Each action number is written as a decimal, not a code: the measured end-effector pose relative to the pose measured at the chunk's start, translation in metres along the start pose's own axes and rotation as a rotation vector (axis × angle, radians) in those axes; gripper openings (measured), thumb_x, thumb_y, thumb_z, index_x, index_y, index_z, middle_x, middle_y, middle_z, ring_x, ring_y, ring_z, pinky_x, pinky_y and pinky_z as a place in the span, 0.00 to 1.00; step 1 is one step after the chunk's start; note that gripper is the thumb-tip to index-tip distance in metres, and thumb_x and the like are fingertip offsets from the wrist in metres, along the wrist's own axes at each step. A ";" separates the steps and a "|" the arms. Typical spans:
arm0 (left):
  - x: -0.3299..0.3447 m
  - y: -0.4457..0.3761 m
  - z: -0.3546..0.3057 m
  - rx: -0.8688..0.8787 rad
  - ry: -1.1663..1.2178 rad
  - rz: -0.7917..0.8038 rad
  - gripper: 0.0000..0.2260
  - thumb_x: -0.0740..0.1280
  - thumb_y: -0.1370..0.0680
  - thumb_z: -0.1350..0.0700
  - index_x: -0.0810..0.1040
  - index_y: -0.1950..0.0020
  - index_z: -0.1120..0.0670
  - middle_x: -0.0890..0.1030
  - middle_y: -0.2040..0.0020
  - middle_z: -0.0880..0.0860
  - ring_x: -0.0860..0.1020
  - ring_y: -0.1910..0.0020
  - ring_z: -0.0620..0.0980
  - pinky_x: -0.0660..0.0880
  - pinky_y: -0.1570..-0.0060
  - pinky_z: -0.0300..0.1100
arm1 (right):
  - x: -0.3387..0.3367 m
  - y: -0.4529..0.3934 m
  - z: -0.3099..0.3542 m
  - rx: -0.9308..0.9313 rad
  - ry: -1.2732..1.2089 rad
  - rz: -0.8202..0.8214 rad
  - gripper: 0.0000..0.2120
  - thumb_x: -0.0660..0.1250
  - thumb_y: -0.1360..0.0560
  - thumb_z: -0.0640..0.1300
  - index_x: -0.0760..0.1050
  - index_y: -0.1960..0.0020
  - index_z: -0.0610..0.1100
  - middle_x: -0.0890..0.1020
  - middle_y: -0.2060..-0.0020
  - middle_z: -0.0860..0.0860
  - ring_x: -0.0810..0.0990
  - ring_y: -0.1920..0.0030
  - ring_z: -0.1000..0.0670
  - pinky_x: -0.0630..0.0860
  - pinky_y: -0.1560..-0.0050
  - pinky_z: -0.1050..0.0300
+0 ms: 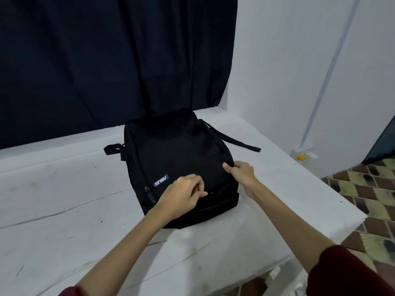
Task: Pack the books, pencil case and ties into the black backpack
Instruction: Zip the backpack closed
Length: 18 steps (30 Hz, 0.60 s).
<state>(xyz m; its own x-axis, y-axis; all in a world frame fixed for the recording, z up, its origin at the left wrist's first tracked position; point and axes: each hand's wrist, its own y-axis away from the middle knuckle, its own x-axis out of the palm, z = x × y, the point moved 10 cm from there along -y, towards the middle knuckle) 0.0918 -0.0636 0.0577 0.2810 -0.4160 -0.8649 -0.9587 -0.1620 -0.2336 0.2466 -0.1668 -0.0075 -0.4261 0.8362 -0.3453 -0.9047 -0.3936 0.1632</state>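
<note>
The black backpack [175, 159] lies front-up on the white-covered tabletop [64, 210], its top end toward the person and a small blue logo patch [161, 180] showing on its left side; the left hand [183, 194] rests on the near end of the bag with fingers curled, seemingly pinching a zipper pull, though the dark fabric makes that hard to confirm; the right hand [240, 173] grips a fold of the bag's right edge between thumb and curled fingers; a strap [237, 142] trails out to the right and a loop [112, 148] sticks out to the left; a dark curtain [106, 60] hangs behind; patterned floor tiles [367, 189] show at right.
</note>
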 end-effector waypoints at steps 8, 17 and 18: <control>-0.010 0.001 -0.002 0.000 -0.002 -0.068 0.08 0.68 0.24 0.51 0.71 0.58 0.52 0.72 0.62 0.45 0.72 0.65 0.46 0.69 0.65 0.39 | 0.000 0.023 0.025 0.080 -0.454 0.284 0.13 0.69 0.25 0.46 0.74 0.51 0.36 0.80 0.66 0.45 0.78 0.72 0.50 0.79 0.68 0.57; 0.010 -0.004 -0.004 0.000 -0.183 -0.001 0.08 0.63 0.21 0.52 0.72 0.44 0.53 0.70 0.58 0.44 0.73 0.60 0.45 0.67 0.62 0.39 | -0.009 0.022 0.003 0.061 -0.379 0.182 0.11 0.72 0.28 0.40 0.69 0.57 0.39 0.79 0.61 0.41 0.78 0.66 0.48 0.79 0.64 0.59; 0.013 -0.004 -0.005 0.008 -0.246 0.013 0.09 0.62 0.20 0.51 0.71 0.43 0.53 0.71 0.54 0.45 0.74 0.56 0.47 0.69 0.61 0.39 | -0.010 0.022 0.001 0.053 -0.373 0.151 0.11 0.72 0.28 0.39 0.69 0.57 0.39 0.79 0.61 0.42 0.78 0.66 0.48 0.79 0.63 0.59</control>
<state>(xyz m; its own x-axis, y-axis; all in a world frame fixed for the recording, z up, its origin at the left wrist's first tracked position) 0.0994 -0.0733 0.0493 0.2508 -0.1877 -0.9497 -0.9628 -0.1505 -0.2246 0.2311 -0.1838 0.0008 -0.5156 0.8557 0.0436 -0.8266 -0.5102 0.2375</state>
